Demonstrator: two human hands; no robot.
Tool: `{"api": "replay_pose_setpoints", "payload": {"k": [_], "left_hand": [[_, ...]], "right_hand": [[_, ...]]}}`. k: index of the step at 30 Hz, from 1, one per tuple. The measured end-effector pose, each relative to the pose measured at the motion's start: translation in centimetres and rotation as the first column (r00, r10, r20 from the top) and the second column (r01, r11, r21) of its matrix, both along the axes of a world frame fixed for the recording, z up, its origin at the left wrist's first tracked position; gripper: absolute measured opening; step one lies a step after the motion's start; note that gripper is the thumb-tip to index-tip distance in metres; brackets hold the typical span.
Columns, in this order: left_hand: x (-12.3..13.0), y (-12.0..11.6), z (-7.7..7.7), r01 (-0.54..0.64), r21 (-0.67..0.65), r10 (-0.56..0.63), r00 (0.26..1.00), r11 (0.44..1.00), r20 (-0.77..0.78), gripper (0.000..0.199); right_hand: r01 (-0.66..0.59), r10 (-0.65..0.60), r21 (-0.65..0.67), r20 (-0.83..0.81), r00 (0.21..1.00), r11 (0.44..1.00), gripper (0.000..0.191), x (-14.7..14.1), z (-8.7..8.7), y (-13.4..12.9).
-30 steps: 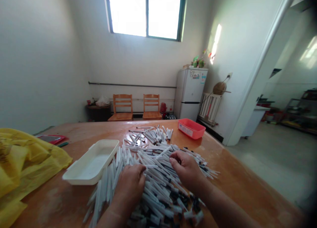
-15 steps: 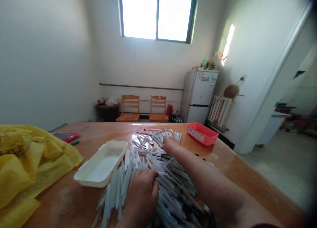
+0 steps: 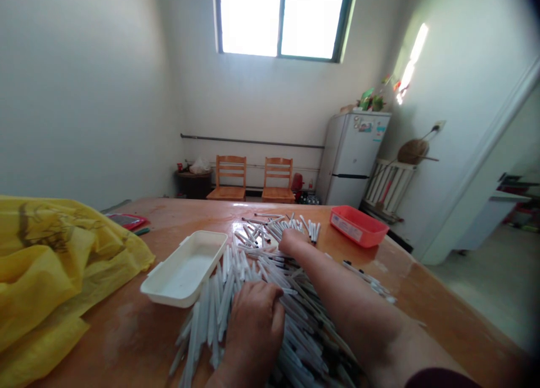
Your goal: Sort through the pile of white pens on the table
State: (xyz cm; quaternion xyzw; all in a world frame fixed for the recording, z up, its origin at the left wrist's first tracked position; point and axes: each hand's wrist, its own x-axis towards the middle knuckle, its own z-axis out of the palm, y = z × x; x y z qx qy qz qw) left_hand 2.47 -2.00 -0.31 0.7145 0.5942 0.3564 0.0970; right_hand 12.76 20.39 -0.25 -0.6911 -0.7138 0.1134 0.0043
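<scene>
A large heap of white plastic pen barrels with dark ends (image 3: 306,343) lies on the orange-brown table (image 3: 426,298), loosely crossed in all directions. My left hand (image 3: 255,320) presses on its near left part, fingers curled over the barrels. My right hand (image 3: 293,242) sits at the far end of the heap, its fingers turned under and hidden, and my forearm lies across the pens. A white plastic tray (image 3: 184,271) stands touching the heap's left side, and nothing shows inside it. A small row of pens (image 3: 367,278) lies apart to the right.
A crumpled yellow plastic bag (image 3: 54,253) covers the table's left side. A red plastic basket (image 3: 358,226) stands at the far right, and a red flat item (image 3: 126,221) lies at the far left. Beyond the table are wooden chairs (image 3: 230,177) and a white refrigerator (image 3: 350,157).
My right hand has moved from the heap's right side to its far end, with the forearm now across the pens. The view has turned left. My left hand has shifted only slightly.
</scene>
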Motion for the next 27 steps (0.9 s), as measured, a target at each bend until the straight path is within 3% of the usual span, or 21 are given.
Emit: {"api": "replay_pose_setpoints", "payload": {"k": [12,19,22,24,27], "left_hand": [[-0.4,0.4,-0.1,-0.020,0.036,0.019,1.000,0.999,0.015,0.023],[-0.3,0.2,-0.1,-0.016,0.045,0.014,0.998,0.999,0.053,0.022],[-0.5,0.5,-0.3,-0.032,0.044,0.024,0.984,0.999,0.175,0.023],[-0.6,0.9,-0.3,-0.039,0.003,0.035,0.938,0.999,0.345,0.024],[-0.8,1.4,-0.2,-0.010,-0.125,0.090,0.753,0.992,0.652,0.031]], "right_hand": [[-0.027,0.026,-0.029,-0.046,0.999,0.999,0.033,-0.5,-0.5,0.5],[-0.052,0.052,0.003,-0.164,0.985,0.999,0.030,0.2,1.4,-0.9],[-0.071,0.076,0.029,-0.274,0.959,0.997,0.023,1.5,2.7,-2.4],[-0.096,0.098,0.025,-0.372,0.923,0.995,0.017,2.8,3.4,-4.2],[-0.164,0.125,-0.026,-0.540,0.832,0.986,0.014,4.9,4.1,-8.6]]}}
